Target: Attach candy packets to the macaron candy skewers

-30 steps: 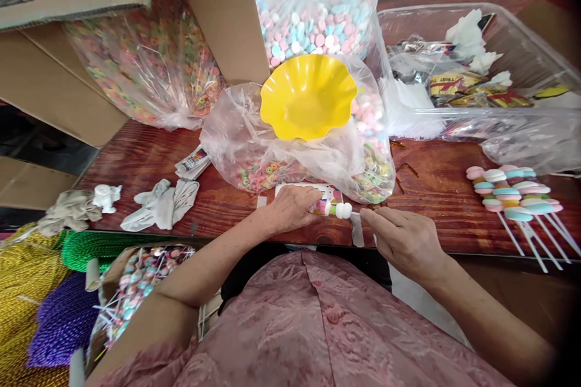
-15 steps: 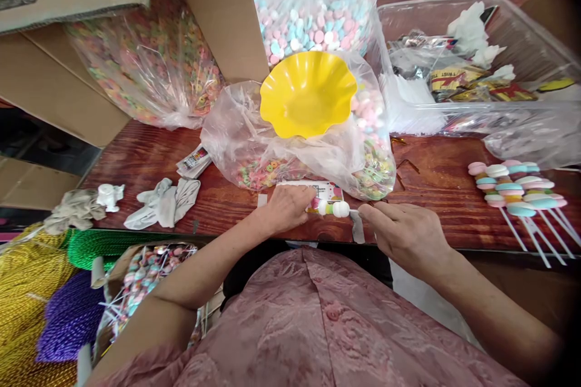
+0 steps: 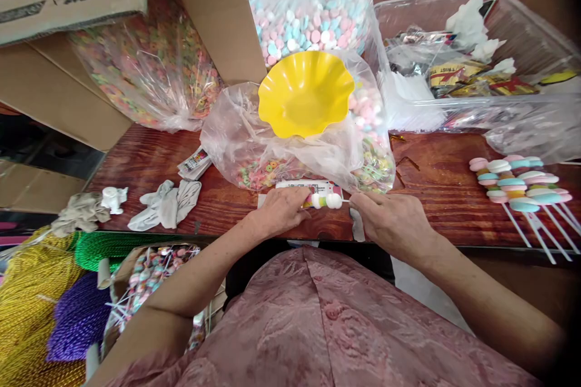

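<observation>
The candy skewer (image 3: 324, 201) is being gripped by the left hand (image 3: 282, 208) and right hand (image 3: 393, 221), now being held farther from the front edge of the table (image 3: 445, 193); pieces are probably being adjusted.

Table (image 3: 440, 181) is lit fairly brightly & evenly; light dir. can't be told. Glare is thrown back by clear bag (image 3: 149, 66) nr table's far L corner, soft sheen by yellow bowl (image 3: 306, 94). Candy stick (image 3: 323, 201) nr table's front edge is slightly softened, white end almost washed out. Space below that edge is heavily shadowed. Lettering on carton (image 3: 252, 18) is smeared. R frame edge is blacked out, w/ blur & wide-angle stretch approx. there.
</observation>
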A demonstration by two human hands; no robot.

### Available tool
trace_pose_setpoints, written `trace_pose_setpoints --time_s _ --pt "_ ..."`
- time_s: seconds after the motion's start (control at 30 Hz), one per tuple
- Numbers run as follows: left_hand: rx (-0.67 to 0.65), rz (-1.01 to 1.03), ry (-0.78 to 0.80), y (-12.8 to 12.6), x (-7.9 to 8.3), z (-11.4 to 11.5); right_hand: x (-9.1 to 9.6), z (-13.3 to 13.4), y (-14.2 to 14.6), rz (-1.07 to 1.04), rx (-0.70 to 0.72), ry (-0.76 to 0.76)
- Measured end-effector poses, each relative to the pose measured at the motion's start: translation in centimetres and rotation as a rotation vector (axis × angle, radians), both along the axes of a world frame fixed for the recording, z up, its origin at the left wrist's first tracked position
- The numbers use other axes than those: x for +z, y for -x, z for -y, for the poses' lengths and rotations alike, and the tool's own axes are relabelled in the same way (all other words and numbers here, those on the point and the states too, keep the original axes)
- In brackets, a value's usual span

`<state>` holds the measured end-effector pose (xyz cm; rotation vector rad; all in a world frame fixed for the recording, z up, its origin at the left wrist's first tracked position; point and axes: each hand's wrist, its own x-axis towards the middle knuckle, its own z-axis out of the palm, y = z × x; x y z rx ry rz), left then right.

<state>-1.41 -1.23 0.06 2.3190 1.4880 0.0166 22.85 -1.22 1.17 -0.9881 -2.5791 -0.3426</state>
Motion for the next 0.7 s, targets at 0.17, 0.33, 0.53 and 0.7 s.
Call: trace_pose_setpoints --time_s 0.17,0.33,0.53,0.7 --pt "-0.023 0.268 0.29 0.8 0.5 0.2 0.0 -1.1 -1.0 0.025 0.137 -0.047" --pt "-0.008 0.631 0.788 1.2 1.4 0.5 -0.3 -2.3 -2.1 0.006 0.307 -0.076" --pt "0.099 0.759 1.086 0.5 0.9 1.0 0.2 -2.2 -1.9 -0.02 0.412 -0.163" --pt "0.082 0.836 1.127 -0.4 0.6 1.0 0.1 -1.3 -0.8 -0.034 0.476 -0.15"
